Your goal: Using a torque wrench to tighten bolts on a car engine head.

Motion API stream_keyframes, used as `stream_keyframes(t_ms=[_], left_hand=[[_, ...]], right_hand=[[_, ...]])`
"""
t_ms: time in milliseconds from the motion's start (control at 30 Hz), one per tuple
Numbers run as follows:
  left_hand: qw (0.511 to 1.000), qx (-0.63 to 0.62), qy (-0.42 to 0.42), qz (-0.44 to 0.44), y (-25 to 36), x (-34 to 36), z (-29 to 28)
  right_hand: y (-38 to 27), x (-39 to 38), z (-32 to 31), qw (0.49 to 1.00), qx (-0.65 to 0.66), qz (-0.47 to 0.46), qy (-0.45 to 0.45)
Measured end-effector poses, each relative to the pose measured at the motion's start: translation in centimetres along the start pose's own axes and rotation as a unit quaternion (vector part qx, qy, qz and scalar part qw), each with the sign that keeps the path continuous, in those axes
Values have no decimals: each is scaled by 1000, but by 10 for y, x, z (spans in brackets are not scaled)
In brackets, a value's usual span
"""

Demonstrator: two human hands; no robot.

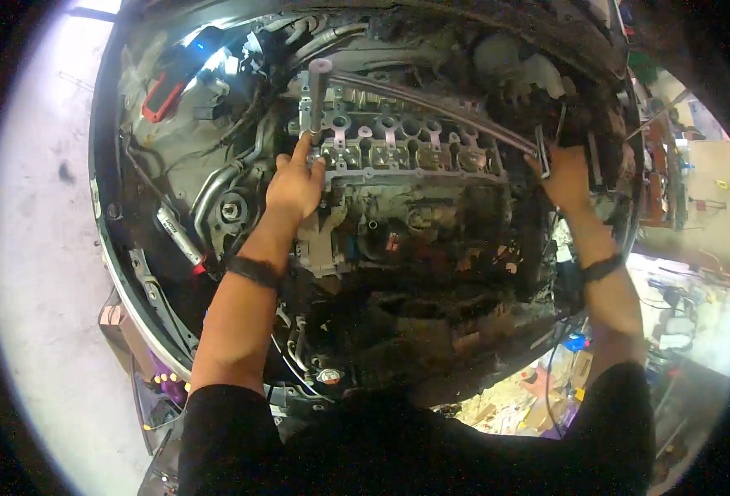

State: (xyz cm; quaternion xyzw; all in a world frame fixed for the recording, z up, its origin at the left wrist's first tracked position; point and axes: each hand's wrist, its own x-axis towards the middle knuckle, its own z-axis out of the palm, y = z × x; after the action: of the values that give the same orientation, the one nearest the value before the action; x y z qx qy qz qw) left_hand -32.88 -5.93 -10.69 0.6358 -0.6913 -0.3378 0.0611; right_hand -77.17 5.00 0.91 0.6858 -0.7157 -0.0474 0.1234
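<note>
A long metal breaker bar (439, 107) slants over the engine's cylinder head (406, 174). Its left end joins an upright socket extension (318, 99) that stands at the head's left edge. My left hand (294, 186) is closed at the extension's lower end, index finger and thumb against it; the socket's tip is hidden. At the bar's far right end, my right hand (567, 178) wraps round the handle. Beside those fingers a narrow, flat metal piece (542, 151) stands upright; its kind is unclear.
Around the head lies the dark engine bay (431, 314). A red work light (163, 97) rests at upper left, with a light-coloured tube (179, 236) lower down. Metal pipes (216, 190) curve left of the engine. Behind my right arm is a cluttered bench (679, 314).
</note>
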Motion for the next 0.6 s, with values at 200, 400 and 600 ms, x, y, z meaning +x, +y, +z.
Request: stream_keyframes(t_ms=[200,400,600], left_hand=[[1000,-7,-10,-22,-8,7,3],[1000,-21,-12,3,-5,5,6],[1000,-15,-9,-5,-8,-1,2]], right_hand=[[-14,2,-31,999,4,21,-37],[-2,41,-23,997,18,0,-70],[-12,14,-14,994,61,12,-87]])
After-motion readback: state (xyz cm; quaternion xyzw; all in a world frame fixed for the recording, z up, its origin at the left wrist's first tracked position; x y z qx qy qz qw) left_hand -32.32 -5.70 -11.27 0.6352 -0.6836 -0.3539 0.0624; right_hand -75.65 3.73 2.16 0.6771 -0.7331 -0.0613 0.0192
